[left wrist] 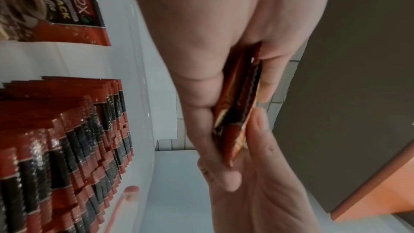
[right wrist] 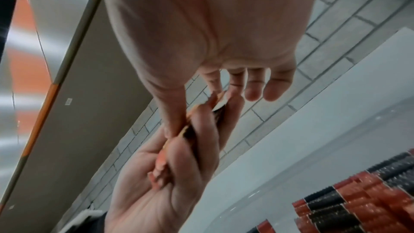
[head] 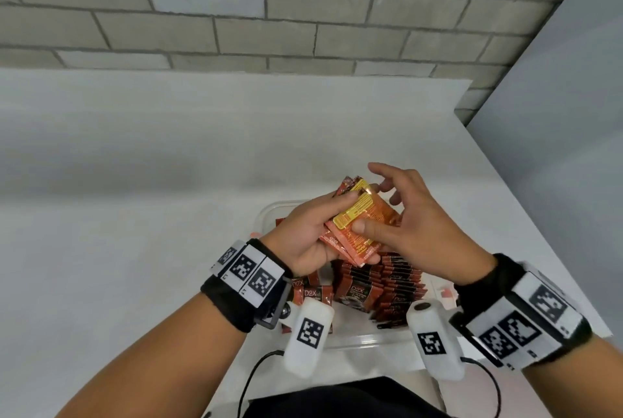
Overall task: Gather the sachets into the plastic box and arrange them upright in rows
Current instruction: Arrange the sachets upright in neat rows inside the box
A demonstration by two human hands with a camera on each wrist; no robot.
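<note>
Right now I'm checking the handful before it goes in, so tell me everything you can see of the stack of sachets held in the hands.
The stack of sachets is a small fanned bundle of flat, glossy red-orange foil packets; the top one shows a yellow printed panel. It is held tilted above the plastic box, over the upright rows already inside. The left hand grips it from below, thumb across the top. The right hand presses its thumb on the top sachet, its fingers spread behind the bundle. How many packets it holds cannot be told.

plastic box (head: 269,212) mostly behind hands
</note>
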